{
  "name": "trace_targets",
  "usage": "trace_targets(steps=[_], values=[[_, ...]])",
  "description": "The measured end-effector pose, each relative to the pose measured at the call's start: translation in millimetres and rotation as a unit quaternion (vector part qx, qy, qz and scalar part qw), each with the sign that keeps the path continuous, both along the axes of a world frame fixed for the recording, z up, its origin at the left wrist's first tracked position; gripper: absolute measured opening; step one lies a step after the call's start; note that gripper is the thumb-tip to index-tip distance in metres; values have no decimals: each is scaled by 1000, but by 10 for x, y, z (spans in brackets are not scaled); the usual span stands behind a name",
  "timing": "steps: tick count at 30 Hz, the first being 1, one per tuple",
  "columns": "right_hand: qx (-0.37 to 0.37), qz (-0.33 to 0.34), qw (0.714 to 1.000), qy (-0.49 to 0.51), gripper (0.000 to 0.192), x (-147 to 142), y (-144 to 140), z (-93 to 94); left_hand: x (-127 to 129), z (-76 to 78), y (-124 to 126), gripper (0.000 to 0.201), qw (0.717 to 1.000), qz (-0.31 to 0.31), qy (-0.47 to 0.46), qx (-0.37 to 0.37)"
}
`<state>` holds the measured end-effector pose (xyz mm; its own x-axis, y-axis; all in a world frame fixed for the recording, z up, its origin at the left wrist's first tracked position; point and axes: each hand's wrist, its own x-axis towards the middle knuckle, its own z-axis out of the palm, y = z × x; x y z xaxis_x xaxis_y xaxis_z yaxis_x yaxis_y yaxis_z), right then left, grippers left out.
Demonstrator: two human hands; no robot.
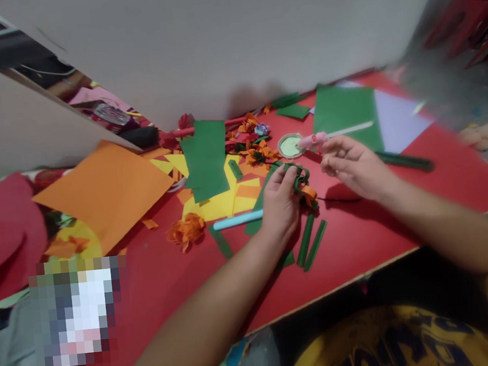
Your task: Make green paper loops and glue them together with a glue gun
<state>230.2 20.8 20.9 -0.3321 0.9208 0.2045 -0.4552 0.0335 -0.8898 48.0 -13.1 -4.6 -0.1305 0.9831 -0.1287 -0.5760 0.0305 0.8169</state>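
My left hand [278, 202] grips a small curled piece of green and orange paper [303, 182] just above the red table [362, 240]. My right hand [352, 164] holds a thin white stick with a pink tip [329, 134], the tip lying close to a small round open tub of pale paste [290, 146]. Two rolled green paper strips [311, 244] lie below my left hand, and a light blue stick [236, 220] lies to its left.
An orange sheet [106, 190], green sheets [205, 158] [345, 113], yellow paper [218, 203] and orange paper flowers [186, 230] cover the table. A white wall stands behind. Someone's toes [479, 136] show at the right. A dark green rolled stem [406, 160] lies near my right hand.
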Motion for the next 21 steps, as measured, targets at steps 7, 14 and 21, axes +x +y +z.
trace_targets(steps=[7,14,21], values=[[-12,-9,1000,-4,33,6,-16,27,9,21,-15,46,1000,-9,5,0],[10,-32,999,-40,38,16,-11,6,12,29,-18,45,1000,-7,4,-4],[101,-8,994,-46,24,107,10,55,10,23,-7,44,1000,0,0,-13]])
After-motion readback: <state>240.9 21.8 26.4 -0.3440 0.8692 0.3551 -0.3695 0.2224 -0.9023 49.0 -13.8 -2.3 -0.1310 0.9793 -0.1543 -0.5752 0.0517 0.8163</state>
